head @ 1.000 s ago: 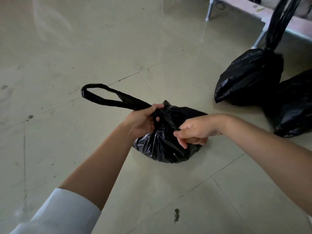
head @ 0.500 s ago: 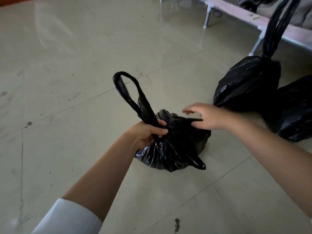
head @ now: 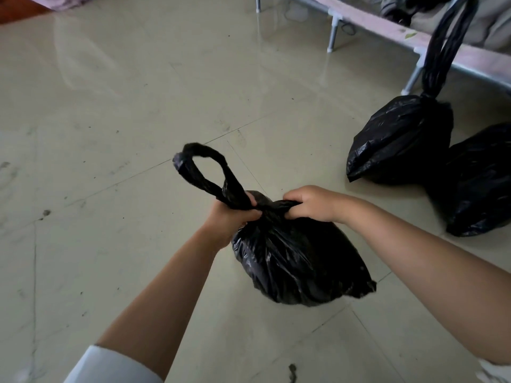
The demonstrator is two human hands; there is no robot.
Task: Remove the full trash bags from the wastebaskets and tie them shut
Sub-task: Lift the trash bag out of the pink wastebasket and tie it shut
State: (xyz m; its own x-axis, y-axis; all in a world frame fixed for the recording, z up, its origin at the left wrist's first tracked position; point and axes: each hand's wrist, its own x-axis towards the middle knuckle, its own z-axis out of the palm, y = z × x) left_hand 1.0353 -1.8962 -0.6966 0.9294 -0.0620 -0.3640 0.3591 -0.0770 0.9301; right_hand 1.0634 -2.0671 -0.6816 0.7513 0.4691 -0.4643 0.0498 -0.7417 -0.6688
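Gripping the bulging, glossy black trash bag (head: 298, 261) at its gathered neck, left hand (head: 231, 217) and right hand (head: 312, 203) clench its twisted handles.

The trash bag (head: 298, 255) is on the floor (head: 138, 106), between both hands; two other bags (head: 401, 139) lie behind it on the right, near a bench (head: 387, 31).

**Three black trash bags on the floor**

The nearest black trash bag (head: 298, 261) is full and rounded, its glossy plastic gathered to a twisted neck at the top. A twisted loop (head: 204, 172) of bag material rises up and to the left from that neck. Well apart, to the right, a second bag (head: 398, 139) is tied, its long twisted tail standing up. A third bag (head: 481, 183) lies touching it, partly cut off by the frame edge.
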